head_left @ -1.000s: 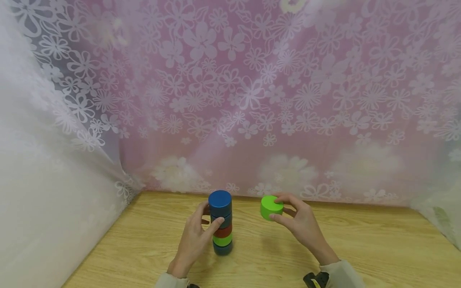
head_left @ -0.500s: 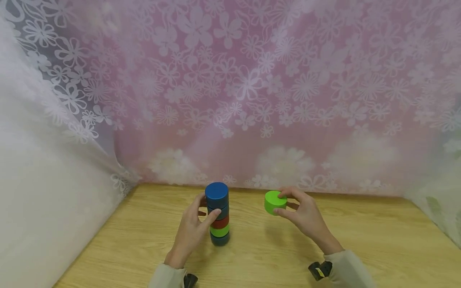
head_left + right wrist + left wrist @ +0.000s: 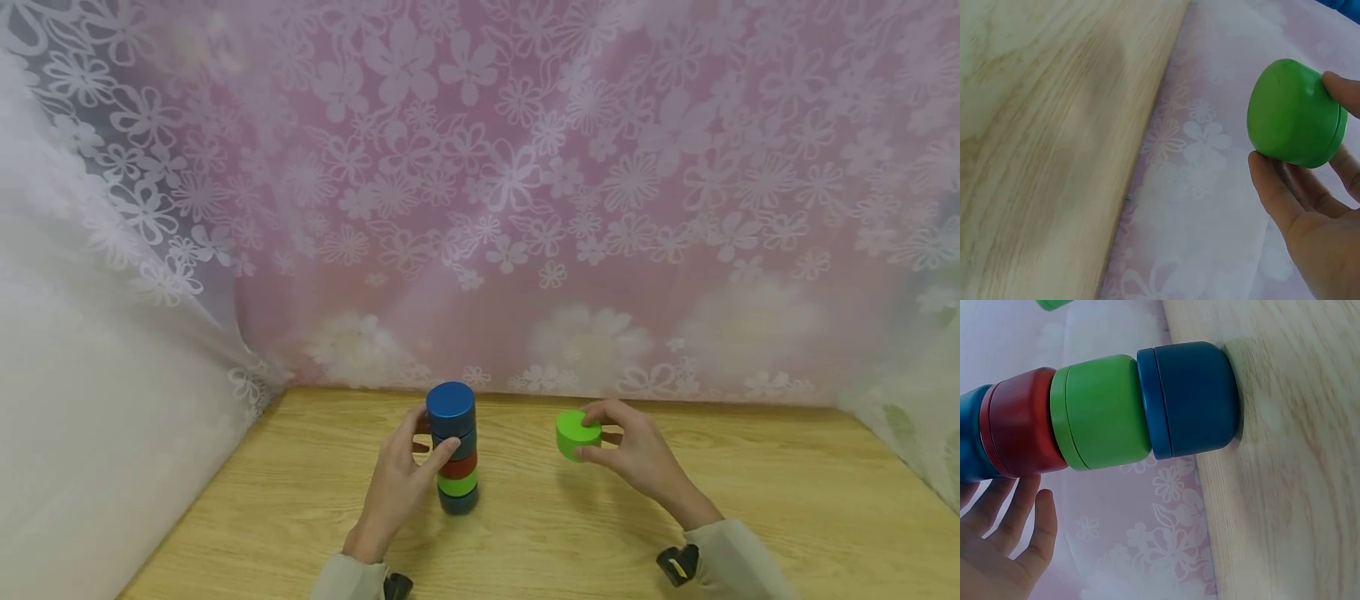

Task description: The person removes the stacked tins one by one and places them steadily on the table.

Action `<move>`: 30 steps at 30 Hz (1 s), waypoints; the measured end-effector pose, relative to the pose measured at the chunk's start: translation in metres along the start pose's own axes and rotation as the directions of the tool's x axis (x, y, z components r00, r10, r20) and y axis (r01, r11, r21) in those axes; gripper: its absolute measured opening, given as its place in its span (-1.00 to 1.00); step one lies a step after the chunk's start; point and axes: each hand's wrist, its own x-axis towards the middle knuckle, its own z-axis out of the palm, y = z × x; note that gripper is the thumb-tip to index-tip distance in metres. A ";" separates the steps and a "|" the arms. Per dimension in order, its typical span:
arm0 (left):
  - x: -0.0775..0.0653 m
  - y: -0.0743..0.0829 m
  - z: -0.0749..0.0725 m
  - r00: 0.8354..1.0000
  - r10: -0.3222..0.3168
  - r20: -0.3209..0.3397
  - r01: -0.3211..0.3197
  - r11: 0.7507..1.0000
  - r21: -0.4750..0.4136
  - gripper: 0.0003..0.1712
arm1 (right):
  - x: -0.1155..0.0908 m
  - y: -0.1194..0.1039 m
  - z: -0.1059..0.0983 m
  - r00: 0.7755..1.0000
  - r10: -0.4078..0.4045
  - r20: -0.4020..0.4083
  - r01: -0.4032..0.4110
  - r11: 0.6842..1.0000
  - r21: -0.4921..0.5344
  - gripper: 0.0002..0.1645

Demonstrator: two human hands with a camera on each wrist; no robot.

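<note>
Stack of lidded tins (image 3: 458, 465), contents hidden
Left hand (image 3: 401, 479) grips the stack's upper part; right hand (image 3: 643, 454) pinches a green tin (image 3: 574, 435) above the table (image 3: 525, 542), right of the stack.

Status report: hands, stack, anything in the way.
Left hand grips upright five-piece stack. Right hand holds green cylinder above table, apart from stack. Nothing visible between cylinder and stack.
</note>
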 end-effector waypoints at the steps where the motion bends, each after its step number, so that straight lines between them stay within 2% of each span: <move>1: 0.000 0.000 0.000 1.000 0.002 0.001 -0.002 1.000 0.001 -0.38 | 0.000 0.001 0.000 1.000 0.006 0.006 -0.006 1.000 -0.005 -0.64; 8: 0.000 0.000 -0.001 1.000 0.003 0.000 -0.003 1.000 0.002 -0.38 | -0.001 0.008 0.000 0.998 0.022 0.057 -0.020 0.999 -0.036 -0.65; 18: 0.000 0.001 -0.003 1.000 0.008 0.002 -0.009 1.000 0.009 -0.37 | 0.000 0.013 0.004 0.988 0.037 0.150 -0.034 0.999 -0.020 -0.65; 30: 0.000 0.000 -0.003 1.000 0.004 0.009 -0.004 1.000 0.005 -0.37 | 0.001 0.020 0.010 0.963 0.033 0.268 -0.016 0.998 -0.064 -0.70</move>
